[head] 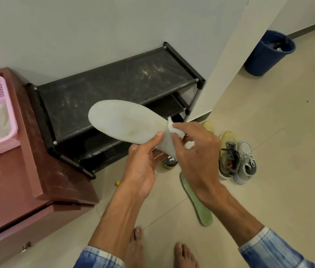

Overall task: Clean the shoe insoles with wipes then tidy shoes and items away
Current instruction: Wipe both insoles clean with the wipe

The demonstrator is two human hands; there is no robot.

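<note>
- Right now the white insole (122,122) is held in the air in front of the black shoe rack (114,82), toe end pointed away and left, heel end toward the person.
- The heel end is gripped by the left hand (143,163), with the thumb pressed on the top face and the fingers curled beneath.
- A small white wipe (174,129) is pinched in the right hand (195,151) and pressed against the insole's right edge near the heel.
- Step judged: the top face is being wiped. A green insole (195,202) lies on the floor tiles, so more cleaning is likely due.
- To be done well: the insole should be braced from below so it is not flexed, strokes should be run heel to toe, and the wipe should be refolded once soiled. The faint darker patch mid-sole should be given extra passes.
- Outward: a yellow-green shoe (228,151) and a grey shoe (246,161) are stood side by side on the floor at right. A blue bin (269,53) is seen well apart.
</note>
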